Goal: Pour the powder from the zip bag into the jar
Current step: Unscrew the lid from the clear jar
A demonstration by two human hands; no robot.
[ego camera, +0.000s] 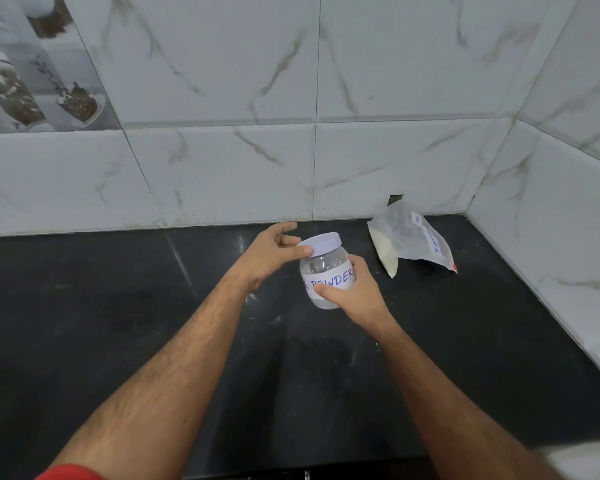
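A clear plastic jar [324, 271] with a white label reading "POWDER" is held tilted above the black counter. Its white lid [320, 243] is on. My right hand [355, 294] wraps around the jar's body from the right. My left hand [274, 251] grips the lid's left edge with thumb and fingers. The zip bag [407, 242], clear plastic with white powder in its lower left corner and a white label, lies on the counter to the right of the jar, near the corner of the walls. Neither hand touches the bag.
The black stone counter [153, 323] stretches from the tiled back wall [222, 150] to the front edge. A second tiled wall [568, 237] closes the right side. A small dark notch [396, 199] sits in the back wall behind the bag.
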